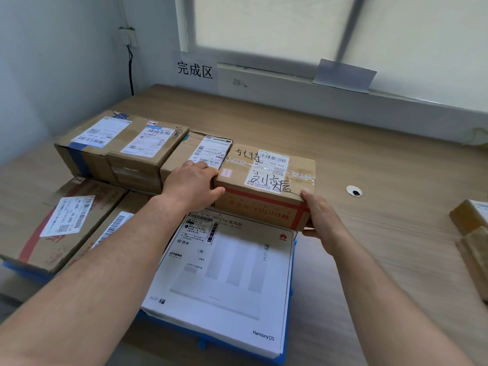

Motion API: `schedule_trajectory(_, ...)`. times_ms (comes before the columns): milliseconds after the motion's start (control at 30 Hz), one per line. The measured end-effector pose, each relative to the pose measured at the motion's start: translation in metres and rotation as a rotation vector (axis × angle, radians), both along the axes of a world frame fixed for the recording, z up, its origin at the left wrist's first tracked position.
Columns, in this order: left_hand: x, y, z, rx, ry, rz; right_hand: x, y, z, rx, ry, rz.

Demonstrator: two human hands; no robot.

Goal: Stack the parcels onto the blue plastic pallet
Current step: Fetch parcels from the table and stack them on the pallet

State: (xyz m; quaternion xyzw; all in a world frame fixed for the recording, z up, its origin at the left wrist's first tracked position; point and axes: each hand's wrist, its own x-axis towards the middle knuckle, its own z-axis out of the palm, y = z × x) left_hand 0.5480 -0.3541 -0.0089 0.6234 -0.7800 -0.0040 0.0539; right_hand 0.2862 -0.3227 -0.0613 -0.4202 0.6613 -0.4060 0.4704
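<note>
A wooden table (pixel 369 143) with a round cable grommet (pixel 354 191) meets a wall carrying a paper sign (pixel 195 70) in Chinese characters, a frosted window (pixel 290 27), a grey card (pixel 344 75) on its sill, and a socket (pixel 128 35) trailing a black cable (pixel 130 72).

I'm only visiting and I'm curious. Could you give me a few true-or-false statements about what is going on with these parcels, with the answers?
1. The left hand and the right hand both grip the red-striped parcel. True.
2. The white flat box stands upright against the wall. False: it lies flat on the blue pallet.
3. A row of labelled brown parcels sits to the left of the gripped one. True.
4. Every parcel in view is already on the pallet. False: unstacked parcels sit on the table at the right.
</note>
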Motion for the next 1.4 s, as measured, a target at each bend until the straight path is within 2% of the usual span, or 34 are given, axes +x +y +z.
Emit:
schedule_trajectory(200,-0.001,-0.002,0.001,-0.006,-0.032,-0.006,0.0,0.001,0.004,0.032,0.034,0.003)
schedule_trajectory(400,0.0,-0.004,0.002,-0.046,0.049,0.004,0.0,0.0,0.012,-0.037,0.138,-0.075)
schedule_trajectory(500,-0.006,-0.004,0.001,-0.156,0.133,-0.022,-0.004,0.006,0.015,-0.091,0.3,-0.162)
schedule_trajectory(600,-0.021,-0.002,-0.003,-0.27,0.246,-0.098,-0.006,0.021,0.019,-0.187,0.626,-0.27)
schedule_trajectory(667,-0.035,0.0,-0.005,-0.312,0.301,-0.156,-0.009,0.033,0.021,-0.23,0.778,-0.32)
schedule_trajectory(867,-0.082,0.023,-0.007,-0.364,0.345,-0.302,-0.022,0.069,0.024,-0.254,0.996,-0.354)
schedule_trajectory(1000,-0.111,0.05,-0.009,-0.327,0.329,-0.364,-0.038,0.096,0.024,-0.226,1.041,-0.37)
schedule_trajectory(1400,-0.221,0.159,-0.038,-0.16,0.368,-0.397,-0.118,0.205,0.016,-0.218,0.998,-0.394)
